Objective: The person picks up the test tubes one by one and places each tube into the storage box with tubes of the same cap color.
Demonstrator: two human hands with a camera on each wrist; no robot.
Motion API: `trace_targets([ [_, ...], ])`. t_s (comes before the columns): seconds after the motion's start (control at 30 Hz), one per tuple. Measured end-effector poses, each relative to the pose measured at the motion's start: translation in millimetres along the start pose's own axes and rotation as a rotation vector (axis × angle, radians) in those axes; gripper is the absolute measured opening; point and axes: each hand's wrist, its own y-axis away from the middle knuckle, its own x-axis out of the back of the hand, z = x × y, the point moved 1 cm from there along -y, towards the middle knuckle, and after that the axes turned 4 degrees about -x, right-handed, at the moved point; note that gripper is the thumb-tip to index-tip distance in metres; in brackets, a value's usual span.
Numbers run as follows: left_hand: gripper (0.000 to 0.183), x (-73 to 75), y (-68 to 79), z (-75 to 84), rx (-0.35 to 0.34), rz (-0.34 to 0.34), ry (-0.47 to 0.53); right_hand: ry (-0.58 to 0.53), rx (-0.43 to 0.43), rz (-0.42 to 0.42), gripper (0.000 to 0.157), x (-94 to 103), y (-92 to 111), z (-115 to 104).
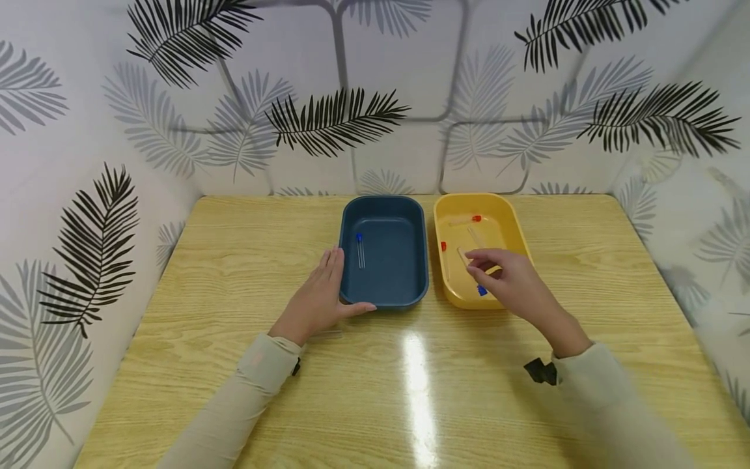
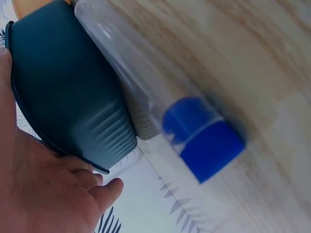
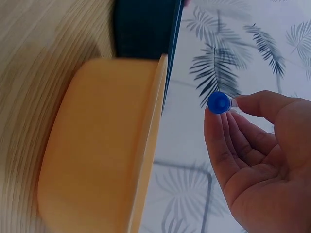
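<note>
My right hand (image 1: 506, 277) pinches a clear test tube with a blue cap (image 3: 219, 102) between thumb and fingertips, above the yellow tray (image 1: 521, 228). The tube is tilted, its cap end towards my wrist. With straight fingers my left hand (image 1: 319, 296) rests against the left side of the dark blue tray (image 1: 383, 305), thumb along its front rim. Inside that tray lies one blue-capped tube (image 1: 361, 252). Another blue-capped tube (image 2: 204, 141) lies on the table beside the blue tray, mostly hidden under my left wrist in the head view.
In the yellow tray lie a tube with a red cap (image 1: 476, 219) at the back, a second red cap (image 1: 443, 246) at the left wall, and a clear tube (image 1: 474, 236) whose cap I cannot see. Both trays stand side by side on the wooden table (image 1: 252, 241), before a leaf-patterned backdrop (image 1: 398, 156).
</note>
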Motion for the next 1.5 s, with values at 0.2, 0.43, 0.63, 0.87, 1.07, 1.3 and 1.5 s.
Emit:
trace_targets([
  [0.2,0.121,-0.5,-0.3,-0.6,0.001,0.007,0.004,-0.054,0.022,-0.032,0.029,-22.1,-13,-19],
  [0.43,0.122,0.5,-0.2,0.0,0.012,-0.006,0.008,-0.101,0.018,-0.056,0.026,-43.2,-28,-36],
  [0.63,0.122,1.0,0.1,0.6,0.009,0.01,0.003,-0.091,0.011,-0.067,0.026,-60.2,-39,-47],
  [0.87,0.122,1.0,-0.8,-0.2,0.007,0.003,-0.003,-0.1,0.01,-0.08,0.027,-77.9,-53,-55],
  [1.07,0.123,0.9,-1.2,-1.1,0.002,0.001,-0.01,-0.139,-0.036,-0.089,0.029,-94.5,-61,-58],
  [1.3,0.122,1.8,-1.0,-1.1,-0.006,0.004,-0.012,-0.173,-0.075,-0.07,0.03,-118.1,-71,-63],
  [1.5,0.121,0.9,-0.7,-0.5,-0.022,0.009,-0.006,-0.213,-0.083,-0.101,0.028,-138.8,-78,-68],
])
